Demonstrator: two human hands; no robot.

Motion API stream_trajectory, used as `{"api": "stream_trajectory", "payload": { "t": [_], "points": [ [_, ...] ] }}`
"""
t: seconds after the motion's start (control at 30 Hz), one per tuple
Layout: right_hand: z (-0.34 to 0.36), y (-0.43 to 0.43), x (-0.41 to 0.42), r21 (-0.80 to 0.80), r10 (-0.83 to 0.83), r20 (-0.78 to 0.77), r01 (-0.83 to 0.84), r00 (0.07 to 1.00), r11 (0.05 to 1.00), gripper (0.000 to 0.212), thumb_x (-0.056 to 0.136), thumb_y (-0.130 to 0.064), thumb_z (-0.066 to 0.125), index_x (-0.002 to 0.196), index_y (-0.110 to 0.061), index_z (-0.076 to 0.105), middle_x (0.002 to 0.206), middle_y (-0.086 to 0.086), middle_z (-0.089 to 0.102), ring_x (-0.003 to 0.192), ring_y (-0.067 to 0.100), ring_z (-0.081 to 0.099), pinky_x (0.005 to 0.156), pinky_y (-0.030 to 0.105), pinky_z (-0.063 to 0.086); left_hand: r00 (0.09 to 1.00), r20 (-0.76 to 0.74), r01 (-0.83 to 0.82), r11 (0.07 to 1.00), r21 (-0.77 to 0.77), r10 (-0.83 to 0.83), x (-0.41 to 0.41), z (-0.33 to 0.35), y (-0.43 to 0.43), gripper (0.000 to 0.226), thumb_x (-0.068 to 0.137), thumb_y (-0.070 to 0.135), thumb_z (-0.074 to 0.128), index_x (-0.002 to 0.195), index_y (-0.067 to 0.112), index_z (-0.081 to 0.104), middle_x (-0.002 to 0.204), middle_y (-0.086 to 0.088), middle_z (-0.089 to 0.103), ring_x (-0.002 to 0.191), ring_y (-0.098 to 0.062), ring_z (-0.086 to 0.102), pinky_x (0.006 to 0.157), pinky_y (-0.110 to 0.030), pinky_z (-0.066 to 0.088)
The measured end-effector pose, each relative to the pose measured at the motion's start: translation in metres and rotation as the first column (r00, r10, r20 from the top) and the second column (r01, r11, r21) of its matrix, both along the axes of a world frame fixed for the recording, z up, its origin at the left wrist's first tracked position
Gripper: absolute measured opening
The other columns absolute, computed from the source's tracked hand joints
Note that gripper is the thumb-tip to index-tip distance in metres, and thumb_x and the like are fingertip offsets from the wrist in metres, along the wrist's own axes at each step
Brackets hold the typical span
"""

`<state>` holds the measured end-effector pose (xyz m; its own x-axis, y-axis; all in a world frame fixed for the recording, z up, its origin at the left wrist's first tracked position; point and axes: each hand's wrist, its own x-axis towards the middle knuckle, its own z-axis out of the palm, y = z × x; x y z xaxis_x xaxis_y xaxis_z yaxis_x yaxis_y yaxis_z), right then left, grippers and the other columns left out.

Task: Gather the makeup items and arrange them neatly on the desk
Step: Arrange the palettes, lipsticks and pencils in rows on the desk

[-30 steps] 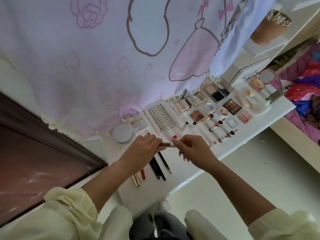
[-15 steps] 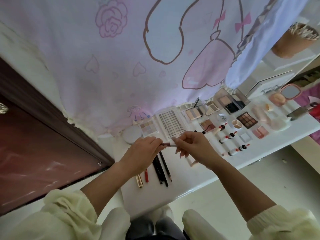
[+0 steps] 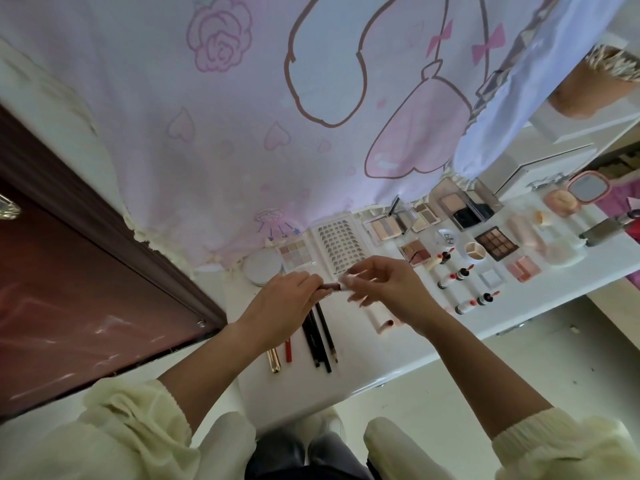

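Above the white desk point(image 3: 346, 379) my left hand point(image 3: 284, 303) grips the dark body of a slim lip pencil point(image 3: 88, 287). My right hand point(image 3: 391, 289) pinches its pale end or cap at the tip. Below the hands lie several pencils point(image 3: 320, 337), a red pencil point(image 3: 288, 349) and a gold tube point(image 3: 273, 360) in a row. A false-lash card point(image 3: 341, 245), eyeshadow palettes point(image 3: 296, 254) and small lip tubes point(image 3: 457, 275) lie further back.
A round white compact point(image 3: 261, 268) sits at the desk's left back. A dark palette point(image 3: 497, 242), a pink mirror compact point(image 3: 588, 192) and a puff point(image 3: 559, 202) lie to the right. A printed curtain point(image 3: 277, 116) hangs behind, and a dark red door point(image 3: 69, 289) stands at left.
The view has shifted, so the desk sits lower and more to the right. Both hands stay on the slim pencil; the right hand's fingers have moved slightly away along its tip.
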<state>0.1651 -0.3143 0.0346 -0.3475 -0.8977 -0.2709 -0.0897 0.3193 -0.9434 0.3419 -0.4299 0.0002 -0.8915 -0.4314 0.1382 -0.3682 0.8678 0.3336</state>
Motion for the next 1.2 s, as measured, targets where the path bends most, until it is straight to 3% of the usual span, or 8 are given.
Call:
{"api": "stream_trajectory", "payload": {
  "t": [0.1, 0.27, 0.4, 0.53, 0.63, 0.77, 0.97, 1.2],
  "points": [
    [0.001, 0.002, -0.003, 0.031, -0.036, -0.033, 0.037, 0.999, 0.999, 0.040, 0.087, -0.039, 0.067, 0.082, 0.001, 0.069, 0.069, 0.011, 0.072, 0.057, 0.020, 0.067, 0.054, 0.025, 0.052, 1.000, -0.009, -0.004, 1.000, 0.012, 0.004, -0.003, 0.002, 0.003, 0.042, 0.100, 0.045, 0.024, 0.090, 0.019, 0.055, 0.073, 0.009, 0.048, 0.060, -0.009, 0.038, 0.059, -0.023, 0.032],
    [0.003, 0.004, -0.012, -0.050, -0.031, 0.019, 0.032, 0.999, 0.998, 0.015, 0.079, -0.009, 0.077, 0.090, -0.002, 0.069, 0.081, 0.013, 0.074, 0.070, 0.020, 0.070, 0.060, 0.018, 0.051, 0.999, 0.005, -0.033, 0.993, 0.111, 0.033, -0.005, 0.003, 0.005, 0.043, 0.099, 0.047, 0.025, 0.096, 0.018, 0.057, 0.077, 0.009, 0.051, 0.066, -0.012, 0.044, 0.062, -0.027, 0.036],
    [0.004, 0.002, -0.010, -0.041, -0.051, 0.003, 0.052, 0.999, 0.998, 0.032, 0.083, -0.030, 0.072, 0.085, 0.002, 0.069, 0.073, 0.013, 0.073, 0.061, 0.022, 0.068, 0.057, 0.025, 0.054, 0.996, 0.031, -0.084, 0.974, 0.210, 0.079, -0.005, 0.006, 0.009, 0.035, 0.100, 0.045, 0.029, 0.102, 0.022, 0.056, 0.079, 0.012, 0.051, 0.069, -0.008, 0.046, 0.061, -0.024, 0.037],
    [0.002, 0.003, -0.017, -0.087, -0.076, -0.025, 0.074, 0.997, 0.993, 0.013, 0.080, -0.012, 0.077, 0.085, -0.001, 0.070, 0.077, 0.012, 0.074, 0.066, 0.022, 0.069, 0.061, 0.021, 0.054, 0.991, 0.055, -0.130, 0.919, 0.372, 0.118, -0.006, 0.009, 0.013, 0.028, 0.101, 0.043, 0.033, 0.106, 0.027, 0.056, 0.073, 0.012, 0.050, 0.062, -0.004, 0.046, 0.057, -0.021, 0.032],
    [0.002, 0.003, -0.021, -0.130, -0.095, 0.001, 0.094, 0.995, 0.987, 0.018, 0.081, -0.011, 0.076, 0.092, 0.001, 0.070, 0.083, 0.010, 0.075, 0.074, 0.023, 0.072, 0.068, 0.025, 0.058, 0.991, 0.032, -0.128, 0.864, 0.486, 0.129, -0.005, 0.009, 0.016, 0.026, 0.102, 0.042, 0.034, 0.104, 0.029, 0.056, 0.068, 0.007, 0.051, 0.054, -0.008, 0.044, 0.054, -0.029, 0.038],
    [0.003, 0.003, -0.017, -0.064, -0.139, -0.072, 0.135, 0.988, 0.989, 0.035, 0.086, -0.035, 0.068, 0.086, -0.001, 0.070, 0.070, 0.008, 0.073, 0.056, 0.014, 0.066, 0.057, 0.024, 0.054, 0.990, 0.031, -0.131, 0.834, 0.535, 0.136, -0.008, 0.010, 0.020, 0.025, 0.102, 0.039, 0.035, 0.104, 0.027, 0.057, 0.067, 0.005, 0.051, 0.056, -0.012, 0.046, 0.057, -0.035, 0.042],
    [0.000, 0.006, -0.024, -0.133, -0.141, -0.026, 0.137, 0.990, 0.982, 0.013, 0.083, -0.006, 0.072, 0.094, -0.001, 0.071, 0.084, 0.009, 0.075, 0.075, 0.021, 0.071, 0.070, 0.025, 0.058, 0.988, 0.051, -0.149, 0.774, 0.616, 0.149, -0.005, 0.008, 0.021, 0.026, 0.102, 0.039, 0.037, 0.105, 0.026, 0.059, 0.069, -0.003, 0.056, 0.057, -0.011, 0.047, 0.055, -0.027, 0.039],
    [-0.001, 0.002, -0.018, -0.058, -0.142, -0.134, 0.135, 0.981, 0.989, 0.023, 0.083, -0.023, 0.074, 0.092, -0.003, 0.071, 0.075, 0.006, 0.074, 0.062, 0.013, 0.069, 0.062, 0.020, 0.056, 0.986, 0.072, -0.160, 0.742, 0.651, 0.149, -0.006, 0.011, 0.025, 0.027, 0.102, 0.037, 0.038, 0.107, 0.024, 0.061, 0.067, 0.007, 0.056, 0.055, -0.003, 0.048, 0.057, -0.021, 0.041]
  ]
}}
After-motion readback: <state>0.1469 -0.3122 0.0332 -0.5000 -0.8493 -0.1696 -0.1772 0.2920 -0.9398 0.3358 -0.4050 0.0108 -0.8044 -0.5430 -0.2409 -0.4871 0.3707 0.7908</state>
